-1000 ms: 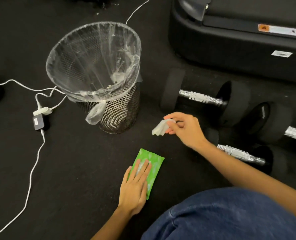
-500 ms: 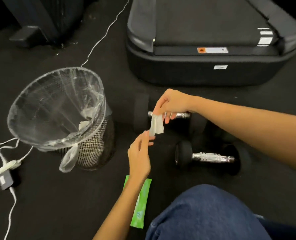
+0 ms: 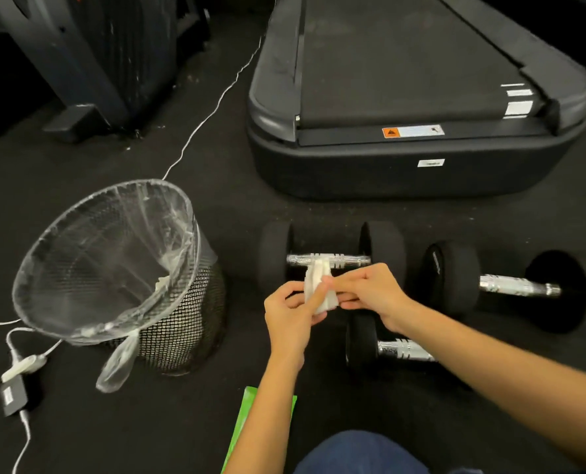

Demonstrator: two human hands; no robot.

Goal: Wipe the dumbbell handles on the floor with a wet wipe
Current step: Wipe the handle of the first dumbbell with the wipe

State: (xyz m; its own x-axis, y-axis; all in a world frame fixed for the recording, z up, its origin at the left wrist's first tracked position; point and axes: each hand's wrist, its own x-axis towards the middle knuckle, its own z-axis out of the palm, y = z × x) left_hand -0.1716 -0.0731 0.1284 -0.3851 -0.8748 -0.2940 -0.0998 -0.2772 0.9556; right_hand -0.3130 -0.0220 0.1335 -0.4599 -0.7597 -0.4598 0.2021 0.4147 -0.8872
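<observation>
White wipe (image 3: 319, 289) pinched by our left hand (image 3: 293, 314) and right hand (image 3: 370, 292); dumbbell (image 3: 332, 260) at twelve, bin (image 3: 113, 268) at nine.

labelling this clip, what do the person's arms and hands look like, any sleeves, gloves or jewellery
Both arms are bare to the frame edge: no sleeves show. The left hand and right hand wear no gloves, and no rings, watch or bracelets are visible. The only clothing in view is dark blue denim at the lower edge.
</observation>
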